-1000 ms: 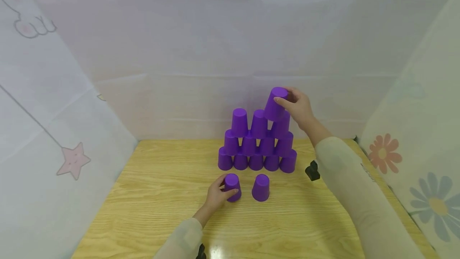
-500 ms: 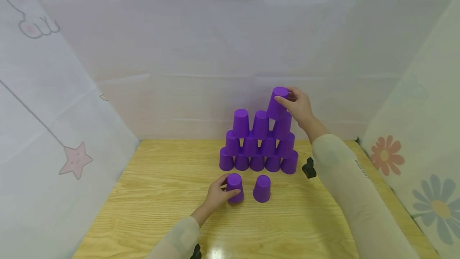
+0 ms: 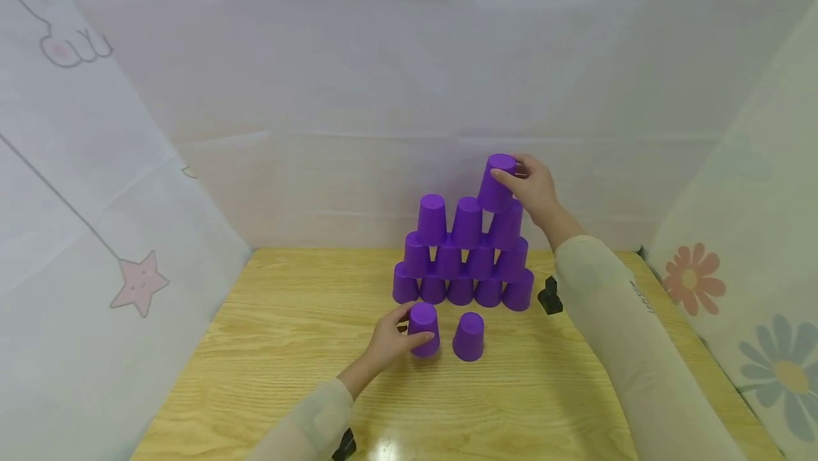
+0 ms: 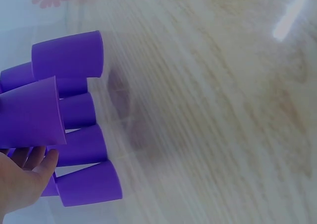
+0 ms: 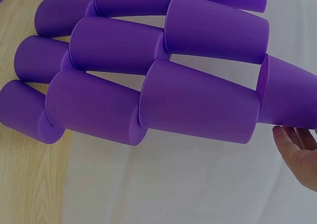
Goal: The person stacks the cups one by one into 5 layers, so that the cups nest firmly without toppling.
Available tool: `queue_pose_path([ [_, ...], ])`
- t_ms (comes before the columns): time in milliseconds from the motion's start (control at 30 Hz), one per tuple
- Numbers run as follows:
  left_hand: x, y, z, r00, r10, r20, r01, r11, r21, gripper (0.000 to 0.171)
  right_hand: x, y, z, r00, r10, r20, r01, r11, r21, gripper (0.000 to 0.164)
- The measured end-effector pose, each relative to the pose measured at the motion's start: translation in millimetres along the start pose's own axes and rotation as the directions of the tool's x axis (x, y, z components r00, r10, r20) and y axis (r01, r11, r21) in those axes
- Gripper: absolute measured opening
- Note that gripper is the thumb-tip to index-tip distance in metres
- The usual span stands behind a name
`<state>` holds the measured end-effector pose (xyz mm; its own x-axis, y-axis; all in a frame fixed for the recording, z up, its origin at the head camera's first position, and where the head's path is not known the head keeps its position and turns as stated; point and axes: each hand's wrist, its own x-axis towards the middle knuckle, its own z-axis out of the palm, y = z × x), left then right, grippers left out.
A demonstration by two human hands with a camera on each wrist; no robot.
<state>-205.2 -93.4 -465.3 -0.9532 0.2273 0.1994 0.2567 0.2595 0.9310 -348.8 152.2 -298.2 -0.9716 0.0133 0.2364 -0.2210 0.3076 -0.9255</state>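
Upside-down purple cups form a pyramid [image 3: 447, 258] in three rows. Above its top row, at the right, my right hand [image 3: 535, 190] grips another inverted cup [image 3: 495, 187] between thumb and fingers. From the right wrist, that cup's rim [image 5: 265, 83] sits against the bases of two top-row cups, spanning the gap between them. In front of the pyramid my left hand [image 3: 386, 342] holds an inverted cup [image 3: 423, 317] from its left side, thumb across the front. Just right of it a single inverted cup [image 3: 469, 339] stands on the table.
The wooden table [image 3: 287, 319] ends at a pale cloth wall [image 3: 319, 184] close behind the pyramid. Side cloths carry a star [image 3: 140, 283] and flowers [image 3: 690, 278]. A black piece [image 3: 550, 297] shows beside the right forearm, near the pyramid's right end.
My left hand has raised its cup slightly and moved it a little right, closer to the single cup. The right hand keeps its cup at the pyramid's top. The head view has shifted slightly.
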Motion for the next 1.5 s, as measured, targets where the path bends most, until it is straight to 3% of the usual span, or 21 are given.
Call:
queue_pose_path([
  [200, 5.6, 9.9, -4.4, 1.000, -0.001, 0.015, 0.002, 1.000, -0.012, 0.048, 2, -1, 2, 1.000, -0.017, 0.012, 0.017, 1.000, 0.012, 0.050],
  [667, 26.7, 33.4, -13.3, 0.994, 0.110, 0.008, -0.110, 0.994, 0.015, 0.045, 1, -2, -1, 0.999, -0.001, 0.055, 0.000, 1.000, 0.013, 0.060],
  [1000, 39.1, 47.2, -19.7, 0.998, 0.066, 0.011, -0.066, 0.998, 0.018, 0.047, -3, 2, -7, 0.996, -0.046, 0.071, 0.045, 0.999, 0.020, 0.065],
  [1500, 53.0, 74.4, -23.5, 0.998, 0.068, -0.011, -0.068, 0.997, -0.020, 0.046, -24, 17, -33, 0.995, -0.046, 0.085, 0.050, 0.998, -0.036, 0.066],
])
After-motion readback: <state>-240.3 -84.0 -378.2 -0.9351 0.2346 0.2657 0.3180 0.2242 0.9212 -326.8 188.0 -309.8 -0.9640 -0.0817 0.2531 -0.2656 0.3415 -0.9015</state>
